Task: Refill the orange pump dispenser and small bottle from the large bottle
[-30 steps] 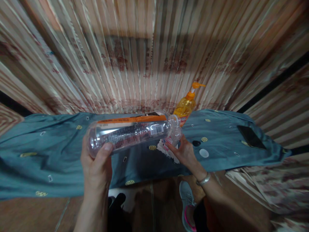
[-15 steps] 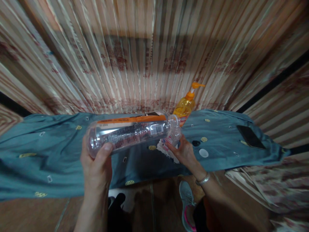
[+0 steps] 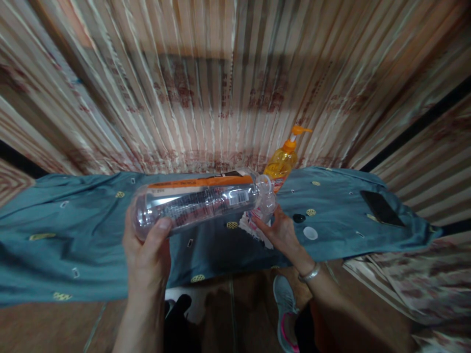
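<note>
A: Since the large clear bottle point(image 3: 198, 203) lies lengthwise above the desk point(image 3: 209, 267), what holds it?

B: The left hand point(image 3: 149, 245). Fingers wrapped round the base end, thumb across the near side. Presumably gripped there to leave the neck free, pointing toward the desk's right end.

A: And the right hand point(image 3: 281, 230)?

B: Fingers closed on a smaller clear bottle point(image 3: 267, 205), just under the large neck, right of the desk's middle. Likely held low on its side so that the fingers clear the opening. Contact between the two necks: cannot tell. Contents: none made out.

A: Crumpled white piece point(image 3: 259, 235)?

B: Beside the smaller bottle, toward the near edge; material uncertain.

A: Surroundings?

B: Yellow pump bottle point(image 3: 281, 166) upright by the far edge, just behind the necks; perhaps set there to be out of the hands' way. Black cap-like piece point(image 3: 299, 218) and white disc point(image 3: 310, 233) lie side by side, right of the right hand, the disc nearer the near edge. Dark phone-like slab point(image 3: 381, 208) flat toward the right end, well apart from both bottles, probably for safety.
</note>
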### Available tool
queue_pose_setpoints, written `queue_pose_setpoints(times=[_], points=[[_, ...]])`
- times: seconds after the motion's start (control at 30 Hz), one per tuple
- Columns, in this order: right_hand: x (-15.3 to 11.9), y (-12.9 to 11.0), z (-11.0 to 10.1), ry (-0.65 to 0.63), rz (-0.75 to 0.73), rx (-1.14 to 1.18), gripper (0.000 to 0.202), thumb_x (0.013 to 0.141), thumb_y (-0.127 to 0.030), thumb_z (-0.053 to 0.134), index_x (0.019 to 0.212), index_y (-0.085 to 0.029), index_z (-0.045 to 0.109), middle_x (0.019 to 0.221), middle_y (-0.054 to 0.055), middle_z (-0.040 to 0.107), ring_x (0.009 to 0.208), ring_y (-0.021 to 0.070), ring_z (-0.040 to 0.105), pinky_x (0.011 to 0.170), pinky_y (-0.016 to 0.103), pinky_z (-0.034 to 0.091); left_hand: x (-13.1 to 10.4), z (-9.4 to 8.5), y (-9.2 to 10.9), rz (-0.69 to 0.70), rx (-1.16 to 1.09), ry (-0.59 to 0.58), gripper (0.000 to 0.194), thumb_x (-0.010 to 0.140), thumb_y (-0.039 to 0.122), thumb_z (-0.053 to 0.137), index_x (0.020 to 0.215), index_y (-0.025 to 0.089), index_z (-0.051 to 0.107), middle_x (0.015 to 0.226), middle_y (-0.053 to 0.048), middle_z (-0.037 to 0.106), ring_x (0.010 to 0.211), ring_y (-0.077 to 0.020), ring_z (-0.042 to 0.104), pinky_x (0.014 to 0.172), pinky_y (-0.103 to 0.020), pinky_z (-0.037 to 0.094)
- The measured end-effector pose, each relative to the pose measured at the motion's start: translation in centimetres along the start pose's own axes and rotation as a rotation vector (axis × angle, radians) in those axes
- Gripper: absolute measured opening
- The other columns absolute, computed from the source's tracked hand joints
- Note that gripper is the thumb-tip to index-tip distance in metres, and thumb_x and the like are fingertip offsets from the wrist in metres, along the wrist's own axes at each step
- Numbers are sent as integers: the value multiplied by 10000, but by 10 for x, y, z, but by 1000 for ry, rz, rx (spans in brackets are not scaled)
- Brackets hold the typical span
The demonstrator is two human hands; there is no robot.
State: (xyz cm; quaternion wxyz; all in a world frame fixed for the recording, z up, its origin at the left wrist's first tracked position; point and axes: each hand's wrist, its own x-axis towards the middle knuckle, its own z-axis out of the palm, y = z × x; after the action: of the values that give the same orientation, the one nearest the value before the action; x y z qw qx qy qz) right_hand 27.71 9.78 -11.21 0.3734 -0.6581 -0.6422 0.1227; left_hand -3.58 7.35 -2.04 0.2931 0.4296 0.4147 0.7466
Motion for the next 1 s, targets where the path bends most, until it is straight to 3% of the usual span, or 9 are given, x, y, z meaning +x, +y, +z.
queue_pose_setpoints(times=[0.1,0.3,0.5,0.67,1.0], points=[[0,0,0,-6,15,-14,616,927,-545,899,1429,-224,739,1169,191,917,1042,410,909,903,571,753,1,-2,-1,-12,4,-20,806,619,657,1084,1337,372,854,1225,-37,796,1210,-390,786,1262,-729,558],[0,3,3,13,-1,-43,673,925,-571,892,1476,-215,742,1152,174,919,1029,403,909,879,545,750,-1,5,5,-71,-54,74,842,473,669,1142,1214,360,888,1199,-21,781,1162,-360,762,1319,-727,501],[0,3,3,11,9,-7,589,918,-531,882,1416,-253,739,1144,178,918,1017,406,906,892,594,755,-1,2,3,-60,-37,32,789,529,642,1130,1227,369,883,1220,-26,785,1214,-380,768,1315,-739,503],[0,-1,-1,5,20,-3,627,907,-569,886,1391,-203,731,1134,195,916,1012,410,904,886,569,751,0,0,2,-54,-51,36,717,519,638,1135,1134,358,897,1215,-23,800,1210,-375,763,1330,-759,489],[1,-4,-3,-9,28,10,648,907,-608,877,1378,-184,743,1128,204,918,1010,408,903,875,545,748,1,2,4,-70,-50,39,783,497,640,1144,1181,366,879,1224,-27,792,1210,-383,768,1325,-756,493]])
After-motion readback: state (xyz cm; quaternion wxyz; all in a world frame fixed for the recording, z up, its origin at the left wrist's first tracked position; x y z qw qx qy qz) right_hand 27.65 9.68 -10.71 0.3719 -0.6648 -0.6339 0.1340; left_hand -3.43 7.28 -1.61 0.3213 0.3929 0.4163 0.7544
